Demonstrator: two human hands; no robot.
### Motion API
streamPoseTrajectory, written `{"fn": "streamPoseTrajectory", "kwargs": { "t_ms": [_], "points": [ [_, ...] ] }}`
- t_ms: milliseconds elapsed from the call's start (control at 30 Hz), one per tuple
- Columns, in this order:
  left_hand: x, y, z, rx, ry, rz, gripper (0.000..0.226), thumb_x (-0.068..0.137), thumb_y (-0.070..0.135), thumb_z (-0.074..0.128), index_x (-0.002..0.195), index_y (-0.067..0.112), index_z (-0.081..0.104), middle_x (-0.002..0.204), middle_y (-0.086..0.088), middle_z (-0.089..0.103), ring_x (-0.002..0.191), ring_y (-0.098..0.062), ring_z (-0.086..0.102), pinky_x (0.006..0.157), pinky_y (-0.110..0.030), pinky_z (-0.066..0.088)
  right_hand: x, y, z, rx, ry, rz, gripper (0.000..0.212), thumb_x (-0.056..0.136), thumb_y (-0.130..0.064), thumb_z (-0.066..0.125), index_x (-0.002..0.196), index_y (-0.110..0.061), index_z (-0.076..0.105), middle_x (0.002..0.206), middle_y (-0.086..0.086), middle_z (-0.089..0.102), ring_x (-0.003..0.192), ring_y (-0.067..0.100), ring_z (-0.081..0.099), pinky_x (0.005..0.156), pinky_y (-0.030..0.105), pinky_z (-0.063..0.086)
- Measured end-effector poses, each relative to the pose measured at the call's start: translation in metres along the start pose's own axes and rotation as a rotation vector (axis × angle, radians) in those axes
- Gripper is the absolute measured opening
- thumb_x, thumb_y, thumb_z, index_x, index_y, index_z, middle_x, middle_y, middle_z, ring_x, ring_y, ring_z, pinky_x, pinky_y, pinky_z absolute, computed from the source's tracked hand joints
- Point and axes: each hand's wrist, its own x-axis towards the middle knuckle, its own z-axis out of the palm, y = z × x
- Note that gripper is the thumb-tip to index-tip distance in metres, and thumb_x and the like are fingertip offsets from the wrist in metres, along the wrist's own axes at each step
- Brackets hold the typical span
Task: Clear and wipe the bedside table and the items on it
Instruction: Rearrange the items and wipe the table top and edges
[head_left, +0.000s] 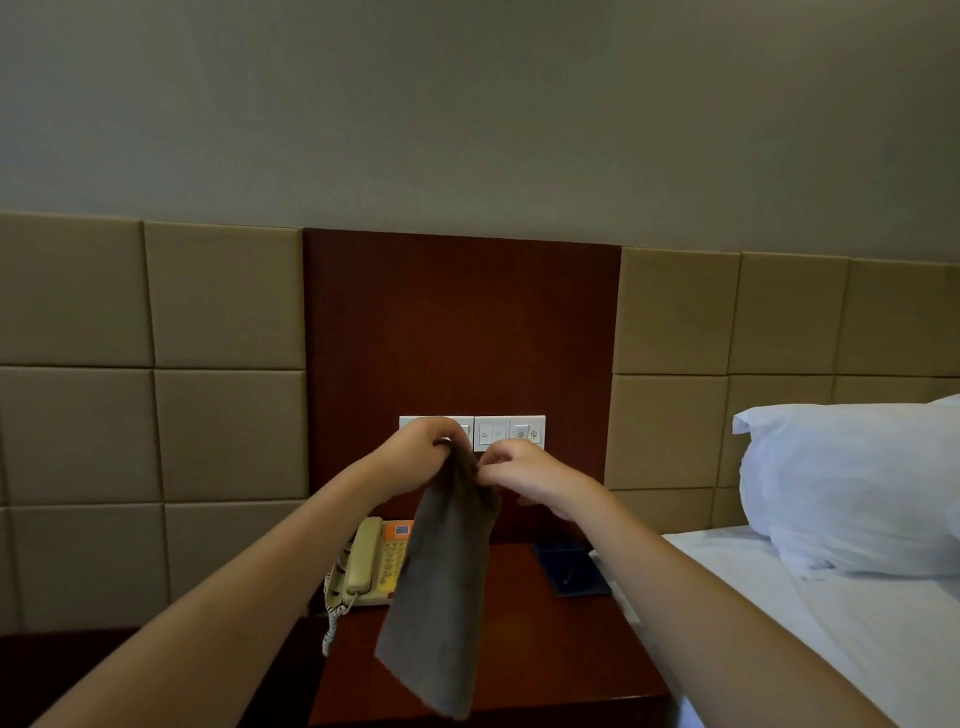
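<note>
A grey-brown cloth hangs down over the dark red bedside table. My left hand grips its top edge, and my right hand pinches the same edge just beside it. Both hands are raised in front of the wall switches. On the table behind the cloth stands a beige telephone with an orange keypad, partly hidden. A dark blue tray-like item lies at the table's back right, partly behind my right forearm.
White switch plates sit on the red wood wall panel. A bed with a white sheet and a pillow borders the table on the right. The telephone's coiled cord hangs over the table's left edge.
</note>
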Motion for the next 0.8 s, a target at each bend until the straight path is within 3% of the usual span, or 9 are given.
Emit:
{"fn": "streamPoseTrajectory", "kwargs": {
  "t_ms": [100, 267, 367, 467, 667, 800],
  "points": [
    [0.001, -0.003, -0.001, 0.027, 0.011, -0.018, 0.041, 0.091, -0.007, 0.035, 0.082, 0.023, 0.061, 0.102, -0.007, 0.062, 0.095, -0.022, 0.059, 0.076, -0.029, 0.050, 0.003, 0.005, -0.001, 0.076, 0.012, 0.021, 0.012, 0.091, -0.017, 0.058, 0.102, -0.014, 0.055, 0.104, 0.005, 0.056, 0.104, 0.022, 0.056, 0.089, 0.038, 0.052],
    [0.000, -0.012, 0.003, 0.027, 0.040, -0.014, 0.031, 0.094, -0.001, 0.039, 0.089, 0.020, 0.060, 0.100, -0.007, 0.063, 0.092, -0.022, 0.061, 0.075, -0.029, 0.051, 0.003, 0.013, -0.002, -0.019, -0.012, -0.013, 0.014, 0.089, -0.010, 0.059, 0.094, -0.019, 0.048, 0.100, 0.006, 0.055, 0.099, 0.025, 0.059, 0.080, 0.035, 0.054],
    [0.002, -0.021, 0.009, 0.029, 0.047, -0.015, 0.019, 0.094, 0.004, 0.048, 0.096, 0.019, 0.059, 0.099, -0.005, 0.063, 0.090, -0.018, 0.061, 0.075, -0.027, 0.052, 0.000, 0.019, 0.002, -0.188, 0.066, -0.097, 0.015, 0.087, -0.008, 0.058, 0.093, -0.019, 0.049, 0.091, 0.001, 0.054, 0.083, 0.017, 0.055, 0.070, 0.032, 0.050],
    [0.006, -0.030, 0.012, 0.119, 0.021, -0.013, 0.013, 0.092, 0.010, 0.055, 0.095, 0.020, 0.061, 0.097, 0.001, 0.062, 0.091, -0.012, 0.058, 0.075, -0.022, 0.048, -0.007, 0.022, 0.009, -0.380, 0.133, -0.225, 0.014, 0.088, -0.009, 0.056, 0.098, -0.016, 0.050, 0.094, 0.002, 0.056, 0.083, 0.018, 0.055, 0.072, 0.036, 0.050],
    [0.012, -0.040, 0.025, 0.213, -0.018, -0.051, 0.012, 0.092, 0.011, 0.055, 0.092, 0.023, 0.059, 0.094, 0.006, 0.059, 0.091, -0.008, 0.056, 0.071, -0.015, 0.042, -0.003, 0.027, 0.022, -0.384, 0.065, -0.232, 0.013, 0.089, -0.012, 0.055, 0.099, -0.017, 0.047, 0.094, 0.007, 0.058, 0.084, 0.026, 0.058, 0.069, 0.041, 0.049],
    [0.015, -0.042, 0.030, 0.182, -0.011, -0.054, 0.013, 0.092, 0.010, 0.055, 0.091, 0.022, 0.060, 0.095, 0.005, 0.060, 0.091, -0.009, 0.056, 0.069, -0.014, 0.043, 0.008, 0.035, 0.030, -0.322, 0.052, -0.279, 0.015, 0.088, -0.008, 0.048, 0.089, -0.023, 0.051, 0.092, 0.001, 0.049, 0.085, 0.019, 0.050, 0.068, 0.026, 0.036]
  ]
}}
